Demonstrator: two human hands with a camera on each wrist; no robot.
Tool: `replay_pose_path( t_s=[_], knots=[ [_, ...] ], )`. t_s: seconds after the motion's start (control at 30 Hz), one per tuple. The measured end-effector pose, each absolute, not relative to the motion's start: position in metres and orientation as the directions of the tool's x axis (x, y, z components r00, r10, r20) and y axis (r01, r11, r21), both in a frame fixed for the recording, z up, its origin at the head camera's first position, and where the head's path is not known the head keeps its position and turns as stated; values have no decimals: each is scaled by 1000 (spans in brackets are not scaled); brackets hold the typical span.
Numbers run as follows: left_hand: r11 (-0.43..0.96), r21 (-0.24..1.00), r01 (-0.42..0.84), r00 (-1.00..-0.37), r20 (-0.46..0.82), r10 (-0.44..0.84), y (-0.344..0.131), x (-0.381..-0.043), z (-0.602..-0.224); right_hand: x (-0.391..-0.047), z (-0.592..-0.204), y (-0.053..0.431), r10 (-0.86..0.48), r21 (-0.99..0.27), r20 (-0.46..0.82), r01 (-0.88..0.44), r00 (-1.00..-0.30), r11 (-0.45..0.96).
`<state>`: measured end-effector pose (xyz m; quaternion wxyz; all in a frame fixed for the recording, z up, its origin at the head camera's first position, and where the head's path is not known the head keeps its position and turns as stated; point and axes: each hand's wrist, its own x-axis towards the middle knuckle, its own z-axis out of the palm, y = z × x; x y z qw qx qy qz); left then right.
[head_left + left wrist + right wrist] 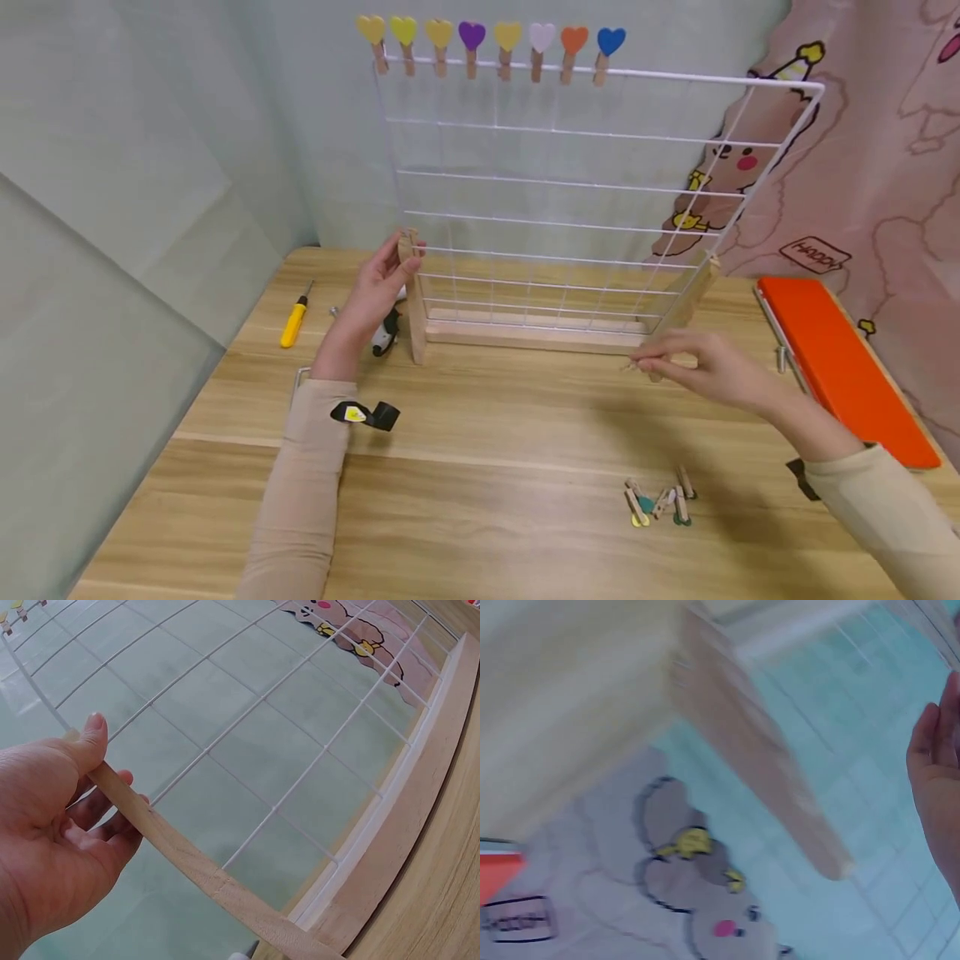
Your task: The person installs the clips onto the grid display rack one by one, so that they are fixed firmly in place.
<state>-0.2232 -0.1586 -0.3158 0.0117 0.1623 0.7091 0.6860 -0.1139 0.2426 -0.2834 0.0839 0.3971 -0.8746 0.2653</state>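
Note:
My left hand grips the upper part of the wooden side post of a white wire grid rack; in the left wrist view the thumb lies on the near face of the post, with fingers behind it. My right hand pinches a small clothespin, largely hidden by the fingertips, just in front of the rack's right foot. Several clothespins with coloured hearts, such as a purple heart clothespin, are clipped in a row along the top wire. A loose pile of heart clothespins lies nearer me on the table.
A yellow screwdriver lies at the left, near a black and white tool partly behind the left arm. An orange box sits along the right edge, with a metal bolt beside it. A curtain with bear pictures hangs behind.

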Motion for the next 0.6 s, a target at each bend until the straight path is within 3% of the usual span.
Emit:
replay_pose_path(
  t_s=[0.13, 0.37, 0.6],
  knots=[
    [18, 978, 206, -948, 195, 250, -158, -220, -309, -133, -249, 223, -614, -385, 468, -772, -636, 506],
    [37, 981, 192, -951, 177, 253, -159, -225, -317, -146, -179, 188, -440, -541, 604, -747, -665, 386],
    [24, 977, 213, -947, 200, 251, -161, -231, -328, -164, -115, 172, -315, -551, 663, -728, -679, 408]
  ],
)
